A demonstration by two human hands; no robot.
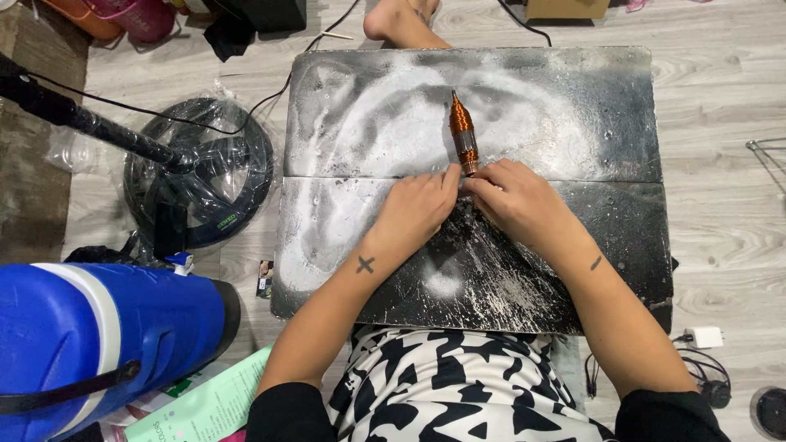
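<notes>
Copper winding: an orange-copper wire coil [463, 131], spindle-shaped with a pointed far tip, lies lengthwise on the board, its near end at your fingertips.
Board: black slab [573, 245] smeared with white powder, in two pieces meeting at a seam that runs left to right just beyond your knuckles.
Left hand: your left hand [416, 211] lies palm down on the near piece, fingers curled and drawn together, tips pinched at the coil's near end. Small cross mark on the forearm.
Right hand: your right hand [512, 200] mirrors it, fingers bent and closed in, tips meeting the left hand's at the same end of the coil. What exactly sits between the fingertips is too small to tell.
Lap: black-and-white patterned cloth [446, 393] below the board's near edge.
Far edge: a bare foot [401, 20] rests on the floor beyond the board.
Left of board: a fan base with black grille [205, 176] wrapped in clear plastic, its dark pole slanting up left; a blue cooler jug [90, 344] on its side, a green paper sheet [209, 405] beside it.
Right side: a white charger plug [704, 336] and black cable on the grey wood-pattern floor [720, 205].
</notes>
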